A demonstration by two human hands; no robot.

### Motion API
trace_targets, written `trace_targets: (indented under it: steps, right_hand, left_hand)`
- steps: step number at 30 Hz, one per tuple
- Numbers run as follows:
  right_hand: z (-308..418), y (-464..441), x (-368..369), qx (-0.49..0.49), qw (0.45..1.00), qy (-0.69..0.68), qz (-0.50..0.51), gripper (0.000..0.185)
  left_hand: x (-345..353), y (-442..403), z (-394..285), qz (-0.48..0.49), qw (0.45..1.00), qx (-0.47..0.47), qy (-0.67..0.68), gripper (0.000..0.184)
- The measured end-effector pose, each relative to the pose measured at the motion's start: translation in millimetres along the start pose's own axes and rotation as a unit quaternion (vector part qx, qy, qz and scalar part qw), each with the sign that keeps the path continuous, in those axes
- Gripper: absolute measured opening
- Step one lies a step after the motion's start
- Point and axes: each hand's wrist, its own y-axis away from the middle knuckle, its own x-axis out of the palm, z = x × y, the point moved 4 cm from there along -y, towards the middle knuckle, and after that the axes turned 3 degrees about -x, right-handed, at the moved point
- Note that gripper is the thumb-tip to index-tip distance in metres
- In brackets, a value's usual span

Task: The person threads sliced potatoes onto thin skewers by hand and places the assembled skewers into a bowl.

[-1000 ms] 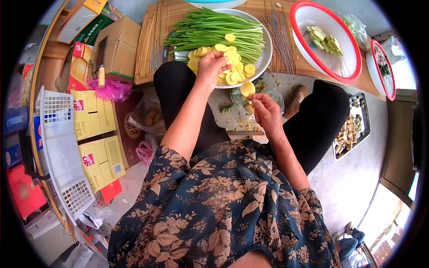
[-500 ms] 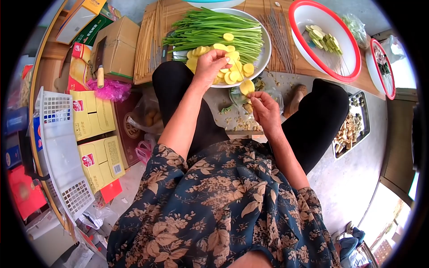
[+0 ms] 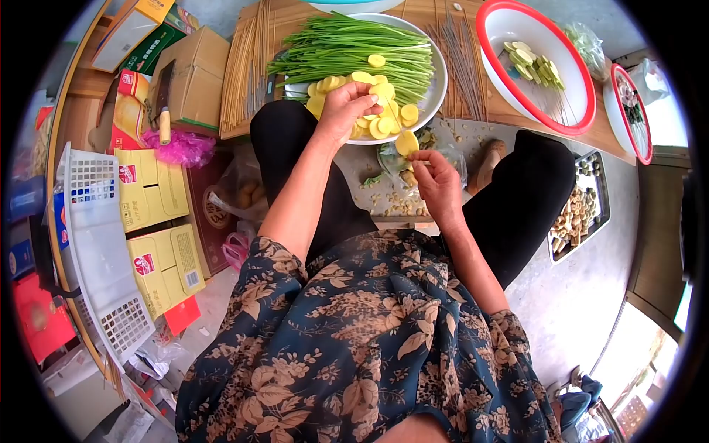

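wooden table [image 3: 602,133] across the far side carries, from left to right, bamboo skewers [image 3: 247,66], a white plate [image 3: 442,77], metal skewers [image 3: 459,59] and two red-rimmed basins; the larger basin [image 3: 508,28] holds pale slices with green edges, and the smaller basin [image 3: 619,122] stands at the far right. from my remote feed i see green chives [image 3: 362,48] lying left to right on the plate, with a pile of yellow potato slices [image 3: 380,127] along its near side.

one potato slice [image 3: 406,142] is away from the pile, up in front of the plate's near rim, between the knees. it is a slightly long oval, and i read its long axis as running near to far, broad face turned up toward my camera, near end at the fingers.

the right hand [image 3: 437,181] grips that slice's near end between thumb and fingertips, wrist bent, forearm slanting in from the near right. the left hand [image 3: 343,111] reaches farther out over the pile, forearm stretched away from me, fingers curled toward the thumb; i can't tell whether it grasps anything.

on the grey floor [image 3: 569,295] to the right, a metal tray [image 3: 608,210] holds cut mushrooms [image 3: 572,221].
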Motion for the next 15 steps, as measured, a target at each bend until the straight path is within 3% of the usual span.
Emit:
trace_targets:
  steps: [2, 4, 9, 11, 13, 15]
  right_hand:
    - [5.2, 0.6, -3.2, -0.024, 0.997, 0.073, -0.013, 0.013]
    - [0.2, 0.1, -5.5, 0.069, 0.976, -0.2, 0.052, 0.01]
    - [3.3, -0.8, -4.0, -0.017, 0.999, 0.001, -0.026, 0.012]
    - [-3.5, -1.0, -6.0, 0.066, 0.984, -0.167, 0.015, 0.012]
    - [-3.9, -1.4, -3.4, 0.075, 0.976, -0.202, 0.042, 0.013]
    - [-1.7, -2.4, -2.9, -0.003, 0.999, -0.021, -0.025, 0.013]
  left_hand:
    - [1.0, 0.4, -0.9, 0.008, 1.0, 0.002, -0.004, 0.024]
    - [1.6, 1.3, -1.4, 0.007, 1.0, 0.005, -0.005, 0.024]
    - [2.1, 0.8, -1.9, 0.009, 1.0, -0.002, -0.011, 0.024]
    - [2.0, 1.1, -2.1, 0.009, 1.0, -0.004, -0.012, 0.023]
    - [1.6, 1.9, -2.2, 0.011, 1.0, -0.005, -0.016, 0.023]
    - [3.7, 2.6, -0.6, 0.015, 1.0, -0.006, -0.02, 0.023]
